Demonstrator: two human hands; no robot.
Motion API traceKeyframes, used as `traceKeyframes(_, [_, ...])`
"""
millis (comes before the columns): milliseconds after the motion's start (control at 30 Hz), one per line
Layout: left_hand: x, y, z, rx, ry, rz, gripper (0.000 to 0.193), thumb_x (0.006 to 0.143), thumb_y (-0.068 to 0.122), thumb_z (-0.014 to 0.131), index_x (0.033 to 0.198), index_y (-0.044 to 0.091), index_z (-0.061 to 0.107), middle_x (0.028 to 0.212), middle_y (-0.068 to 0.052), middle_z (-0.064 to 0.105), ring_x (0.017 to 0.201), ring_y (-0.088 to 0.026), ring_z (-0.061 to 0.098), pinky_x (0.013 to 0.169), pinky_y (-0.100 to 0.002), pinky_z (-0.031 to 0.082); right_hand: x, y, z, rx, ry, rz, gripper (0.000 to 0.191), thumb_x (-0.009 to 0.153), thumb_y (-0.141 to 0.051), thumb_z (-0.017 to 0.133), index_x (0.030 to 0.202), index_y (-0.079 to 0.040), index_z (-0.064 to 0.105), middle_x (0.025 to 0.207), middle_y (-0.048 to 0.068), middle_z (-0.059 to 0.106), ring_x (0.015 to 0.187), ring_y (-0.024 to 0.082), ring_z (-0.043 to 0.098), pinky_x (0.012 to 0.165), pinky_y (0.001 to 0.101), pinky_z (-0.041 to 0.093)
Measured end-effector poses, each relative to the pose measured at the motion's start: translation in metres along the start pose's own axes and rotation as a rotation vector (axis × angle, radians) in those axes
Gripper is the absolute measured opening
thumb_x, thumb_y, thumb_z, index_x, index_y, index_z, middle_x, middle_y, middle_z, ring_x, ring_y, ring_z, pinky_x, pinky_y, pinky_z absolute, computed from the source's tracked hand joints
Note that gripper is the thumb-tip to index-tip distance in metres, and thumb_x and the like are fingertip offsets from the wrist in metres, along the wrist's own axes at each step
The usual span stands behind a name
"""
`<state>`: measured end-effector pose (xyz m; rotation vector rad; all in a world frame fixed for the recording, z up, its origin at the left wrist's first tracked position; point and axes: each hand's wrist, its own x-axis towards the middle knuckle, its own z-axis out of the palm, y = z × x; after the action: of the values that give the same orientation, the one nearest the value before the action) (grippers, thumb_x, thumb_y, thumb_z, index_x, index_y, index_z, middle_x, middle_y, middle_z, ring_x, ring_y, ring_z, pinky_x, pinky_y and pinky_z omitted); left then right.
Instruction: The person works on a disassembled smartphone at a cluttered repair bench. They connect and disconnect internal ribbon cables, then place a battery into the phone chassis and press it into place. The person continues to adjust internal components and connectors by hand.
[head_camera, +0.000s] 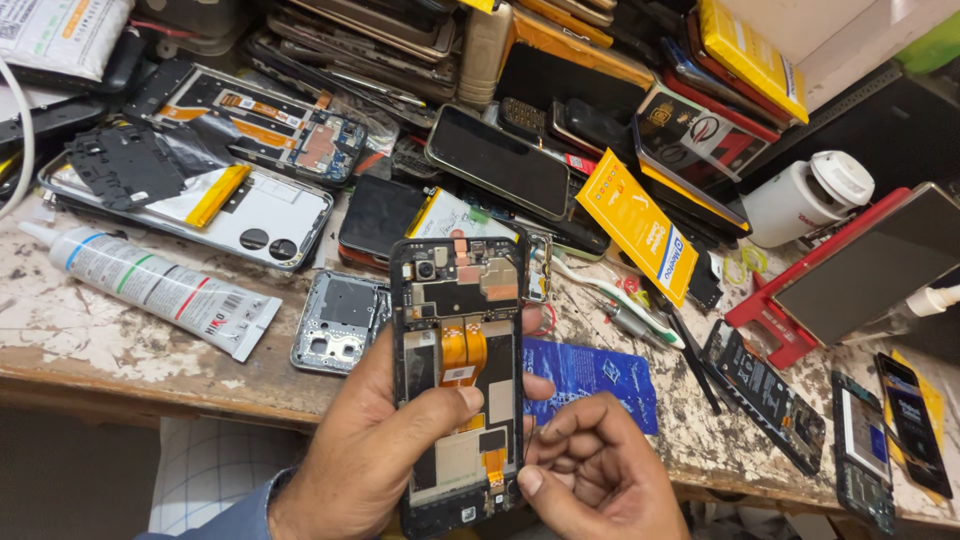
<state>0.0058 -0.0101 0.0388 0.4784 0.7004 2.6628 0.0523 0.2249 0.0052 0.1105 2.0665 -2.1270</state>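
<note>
Opened phone (460, 370), back cover off, sits in the left hand (375, 450) right over the front edge of the desk (90, 350), roughly mid-way along it. Left hand is wrapped around it from the side, thumb laid flat across the middle of the guts. Right hand (600, 475) is curled into a loose fist, thumb tip pressing on the phone's bottom right corner.

No real containers here, just a white lidded cup (805, 195) toward the back right, can't see what's in it.

Phone itself: black frame, camera module top left, copper-coloured shielding up top, orange flex cables running down the centre, battery bay looks bare. A glue tube (150, 290) lies near the left front edge, and a blue pouch (590, 375) sits just right of the phone.
</note>
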Motion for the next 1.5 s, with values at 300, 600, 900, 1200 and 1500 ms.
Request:
traceKeyframes(300, [0.006,0.003,-0.001,0.209,0.161,-0.192,0.067,0.088,-0.005,0.045,0.154,0.008,0.039,0.132,-0.017,0.066,0.107,-0.025,0.072,0.085,-0.039,0.064,0.001,-0.011,0.004,-0.185,-0.039,0.082,0.037,0.076,0.012,0.075,0.095,-0.007,0.049,0.098,0.009,0.070,0.082,0.007,0.065,0.073,0.0246,0.053])
traceKeyframes(600, [0.002,-0.002,-0.013,0.297,0.146,-0.254,0.063,0.085,0.001,0.065,0.146,0.004,0.048,0.121,-0.010,0.071,0.106,-0.017,0.070,0.092,-0.035,0.058,-0.001,0.022,-0.005,0.103,-0.018,-0.107,0.040,0.082,0.018,0.071,0.095,-0.006,0.041,0.096,0.018,0.067,0.087,0.013,0.065,0.079,0.0284,0.053])
traceKeyframes(900, [-0.016,-0.036,-0.020,0.322,0.216,-0.261,0.083,0.077,-0.007,0.076,0.153,0.006,0.043,0.126,-0.012,0.074,0.115,-0.016,0.070,0.099,-0.035,0.055,-0.005,0.038,0.010,0.090,0.184,-0.278,0.041,0.080,0.019,0.070,0.090,-0.006,0.039,0.085,0.023,0.070,0.092,0.023,0.074,0.090,0.0400,0.062])
traceKeyframes(1200, [-0.012,-0.044,-0.019,0.359,0.271,-0.188,0.085,0.074,-0.007,0.072,0.154,0.004,0.046,0.128,-0.013,0.075,0.118,-0.017,0.071,0.102,-0.035,0.054,-0.006,0.050,0.004,-0.439,0.332,-0.307,0.042,0.076,-0.004,0.083,0.110,-0.004,0.058,0.085,0.012,0.082,0.079,0.014,0.081,0.069,0.0303,0.066])
traceKeyframes(1500, [-0.012,-0.038,-0.024,0.146,0.231,-0.306,0.087,0.075,-0.012,0.067,0.153,0.009,0.037,0.123,-0.018,0.073,0.104,-0.023,0.075,0.090,-0.040,0.063,-0.002,0.025,-0.034,-0.864,0.226,-0.688,0.063,0.069,-0.026,0.100,0.121,-0.008,0.070,0.087,0.004,0.072,0.073,0.012,0.066,0.061,0.0258,0.055])
